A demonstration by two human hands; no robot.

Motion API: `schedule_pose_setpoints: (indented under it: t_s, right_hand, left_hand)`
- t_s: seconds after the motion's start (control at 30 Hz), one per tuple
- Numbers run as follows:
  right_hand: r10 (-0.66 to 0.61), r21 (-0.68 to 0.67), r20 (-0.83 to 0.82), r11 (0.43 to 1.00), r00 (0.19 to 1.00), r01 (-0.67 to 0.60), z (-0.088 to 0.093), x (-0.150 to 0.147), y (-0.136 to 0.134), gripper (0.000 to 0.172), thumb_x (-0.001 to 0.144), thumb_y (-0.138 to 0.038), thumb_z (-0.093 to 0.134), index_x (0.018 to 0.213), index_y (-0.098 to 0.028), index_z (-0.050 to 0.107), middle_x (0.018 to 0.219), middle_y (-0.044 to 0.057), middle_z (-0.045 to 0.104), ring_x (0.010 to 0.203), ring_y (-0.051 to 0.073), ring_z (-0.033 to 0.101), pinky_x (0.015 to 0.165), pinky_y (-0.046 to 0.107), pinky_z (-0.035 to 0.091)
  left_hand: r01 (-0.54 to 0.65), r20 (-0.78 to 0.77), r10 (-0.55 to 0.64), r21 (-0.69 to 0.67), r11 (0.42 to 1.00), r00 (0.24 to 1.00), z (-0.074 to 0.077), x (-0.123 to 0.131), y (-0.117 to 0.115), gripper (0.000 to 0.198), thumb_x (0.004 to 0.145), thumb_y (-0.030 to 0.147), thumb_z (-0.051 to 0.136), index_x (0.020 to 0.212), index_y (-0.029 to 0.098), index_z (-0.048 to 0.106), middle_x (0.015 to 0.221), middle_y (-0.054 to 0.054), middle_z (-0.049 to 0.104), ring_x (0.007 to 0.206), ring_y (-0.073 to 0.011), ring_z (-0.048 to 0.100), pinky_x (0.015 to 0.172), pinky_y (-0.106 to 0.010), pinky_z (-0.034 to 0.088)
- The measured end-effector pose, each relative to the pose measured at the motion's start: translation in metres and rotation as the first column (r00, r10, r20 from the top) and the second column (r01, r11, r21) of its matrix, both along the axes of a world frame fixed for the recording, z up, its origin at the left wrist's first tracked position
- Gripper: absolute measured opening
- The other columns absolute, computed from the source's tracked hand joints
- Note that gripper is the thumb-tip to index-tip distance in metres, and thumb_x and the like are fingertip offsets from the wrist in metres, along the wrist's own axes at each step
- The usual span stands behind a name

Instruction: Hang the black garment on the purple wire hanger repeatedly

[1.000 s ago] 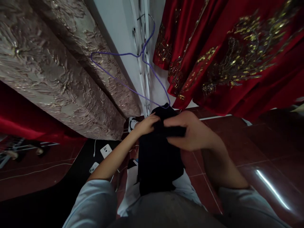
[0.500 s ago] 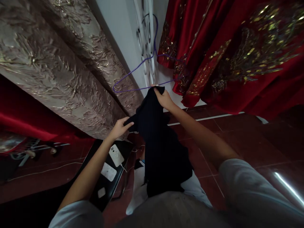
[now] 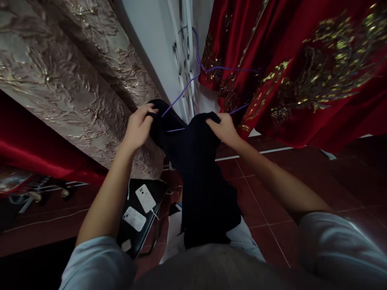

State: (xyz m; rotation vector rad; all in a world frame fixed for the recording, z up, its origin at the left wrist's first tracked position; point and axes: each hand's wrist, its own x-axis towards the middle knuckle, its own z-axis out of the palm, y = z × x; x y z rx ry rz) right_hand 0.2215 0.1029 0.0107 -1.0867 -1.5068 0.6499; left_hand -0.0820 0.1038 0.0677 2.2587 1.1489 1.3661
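A dark garment (image 3: 202,173), nearly black, hangs down in front of my body; its exact kind does not show. My left hand (image 3: 139,125) pinches its upper left edge, and my right hand (image 3: 223,128) grips the upper right edge. Between them rises a purple clothes hanger (image 3: 193,78), hooked on a white metal rack (image 3: 187,60). The hanger's left end runs into the cloth near my left hand. Part of its bottom bar shows at the garment's opening, and its right side reaches past my right hand towards red fabric.
Beige embossed fabric (image 3: 75,80) hangs on the left, red satin with gold sequins (image 3: 302,80) on the right. Below my left arm, a black seat or table (image 3: 142,241) bears two phones, one a white phone (image 3: 145,198) on a cable. The floor (image 3: 256,201) is red tile.
My left hand has moved up and lifted the garment's left edge over the hanger's left end. My right hand has shifted slightly right, still holding the cloth.
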Motion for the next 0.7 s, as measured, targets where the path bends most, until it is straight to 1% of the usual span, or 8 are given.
schedule_pose_setpoints:
  t_s: [0.13,0.2,0.27,0.33,0.4,0.53,0.63,0.7]
  right_hand:
    - [0.179,0.068,-0.005,0.982,0.984,-0.179,0.001,-0.005,-0.012,0.018,0.089,-0.027,0.060,0.073,-0.018,0.063,0.069,-0.002,0.057,0.068,0.013,0.053,0.067,0.027,0.043]
    - [0.144,0.129,0.035,0.981,0.989,-0.147,0.004,0.007,-0.015,0.010,0.086,-0.021,0.062,0.092,-0.020,0.070,0.081,0.000,0.065,0.077,0.015,0.061,0.075,0.030,0.048]
    - [-0.034,0.181,0.024,0.983,0.999,0.029,0.008,0.027,-0.016,0.036,0.084,-0.020,0.065,0.120,-0.021,0.066,0.092,0.002,0.068,0.081,0.017,0.064,0.077,0.032,0.049]
    - [-0.238,0.207,-0.010,0.950,0.971,0.235,0.010,0.050,-0.016,0.057,0.084,-0.023,0.069,0.140,-0.021,0.054,0.101,0.005,0.069,0.082,0.019,0.065,0.074,0.034,0.049]
    - [-0.341,0.208,0.006,0.920,0.940,0.333,0.014,0.072,-0.016,0.059,0.085,-0.026,0.070,0.141,-0.020,0.051,0.107,0.008,0.069,0.080,0.018,0.065,0.069,0.032,0.048]
    - [-0.395,0.228,0.045,0.898,0.918,0.375,0.025,0.095,-0.020,0.051,0.082,-0.020,0.069,0.130,-0.020,0.052,0.129,0.013,0.064,0.065,0.009,0.057,0.055,0.026,0.038]
    - [-0.355,0.295,0.079,0.901,0.931,0.318,0.035,0.102,-0.028,0.071,0.079,-0.010,0.067,0.145,-0.019,0.045,0.154,0.017,0.048,0.060,0.005,0.050,0.054,0.026,0.038]
    - [-0.326,0.300,0.141,0.914,0.935,0.273,0.041,0.108,-0.035,0.075,0.078,-0.004,0.064,0.150,-0.018,0.048,0.147,0.015,0.057,0.060,0.006,0.048,0.057,0.026,0.038]
  left_hand:
    - [0.091,-0.155,-0.083,0.043,0.995,0.984,0.012,0.041,0.014,0.036,0.089,0.016,0.056,0.124,0.020,0.063,0.114,-0.011,0.072,0.107,-0.0240,0.068,0.108,-0.040,0.048]
    - [0.075,-0.240,-0.052,0.089,0.993,0.969,0.015,0.043,0.019,0.035,0.089,0.013,0.051,0.121,0.018,0.065,0.102,-0.010,0.072,0.100,-0.0245,0.068,0.105,-0.040,0.049]
    - [0.040,-0.285,0.001,0.135,0.990,0.959,0.019,0.035,0.024,0.033,0.089,0.011,0.048,0.115,0.019,0.066,0.098,-0.009,0.071,0.096,-0.0246,0.067,0.100,-0.039,0.052]
    - [0.011,-0.334,0.057,0.198,0.980,0.941,0.024,0.025,0.028,0.029,0.089,0.012,0.048,0.110,0.020,0.067,0.100,-0.010,0.069,0.098,-0.0260,0.066,0.098,-0.040,0.053]
    - [-0.005,-0.394,0.102,0.239,0.971,0.913,0.029,0.019,0.029,0.025,0.090,0.014,0.050,0.106,0.021,0.067,0.104,-0.010,0.067,0.104,-0.0279,0.064,0.098,-0.042,0.053]
    - [-0.053,-0.447,0.137,0.196,0.979,0.884,0.031,0.022,0.024,0.026,0.095,0.015,0.046,0.110,0.021,0.066,0.108,-0.010,0.065,0.108,-0.0279,0.063,0.099,-0.044,0.053]
    - [-0.061,-0.440,0.108,0.121,0.991,0.892,0.029,0.027,0.018,0.029,0.099,0.017,0.041,0.117,0.020,0.064,0.109,-0.009,0.068,0.105,-0.0246,0.066,0.100,-0.041,0.053]
    - [-0.075,-0.419,0.110,0.099,0.992,0.901,0.027,0.027,0.017,0.030,0.102,0.022,0.040,0.122,0.020,0.063,0.112,-0.008,0.070,0.104,-0.0229,0.068,0.100,-0.038,0.052]
